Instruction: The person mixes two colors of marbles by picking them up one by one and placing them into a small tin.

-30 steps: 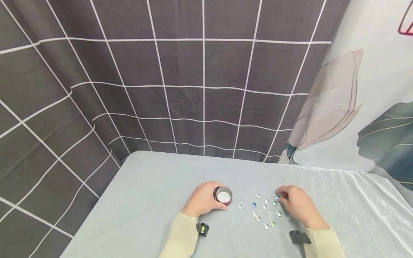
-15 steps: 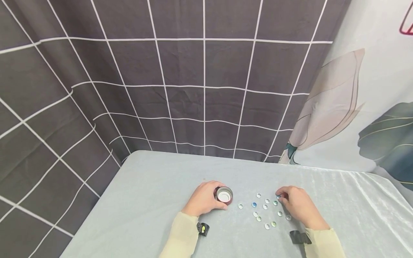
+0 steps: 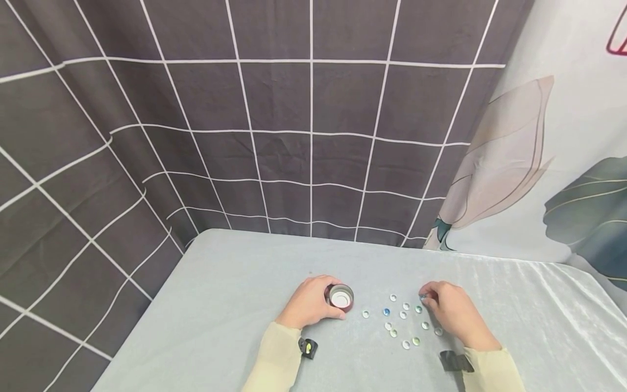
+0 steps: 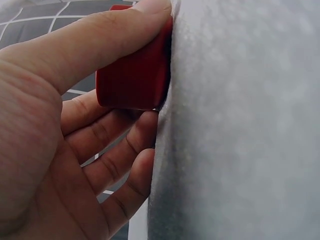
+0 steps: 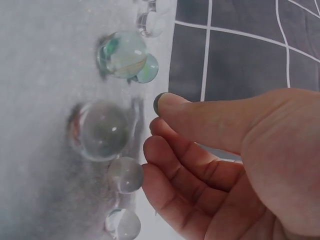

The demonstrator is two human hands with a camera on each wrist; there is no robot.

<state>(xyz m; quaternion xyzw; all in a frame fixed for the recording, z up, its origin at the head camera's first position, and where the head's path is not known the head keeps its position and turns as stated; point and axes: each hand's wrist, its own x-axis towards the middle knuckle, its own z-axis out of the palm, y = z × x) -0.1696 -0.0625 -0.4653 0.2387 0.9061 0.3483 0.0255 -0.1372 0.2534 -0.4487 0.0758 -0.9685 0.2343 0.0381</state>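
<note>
L hand (image 3: 308, 302) still grips red container (image 4: 132, 82), R hand (image 3: 449, 310) pinches blue marble (image 3: 423, 297), more hidden vs. before.

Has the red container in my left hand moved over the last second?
No, it hasn't visibly moved either way: in the head view, the red container in your left hand keeps its place against the dark gridded curtain.
</note>
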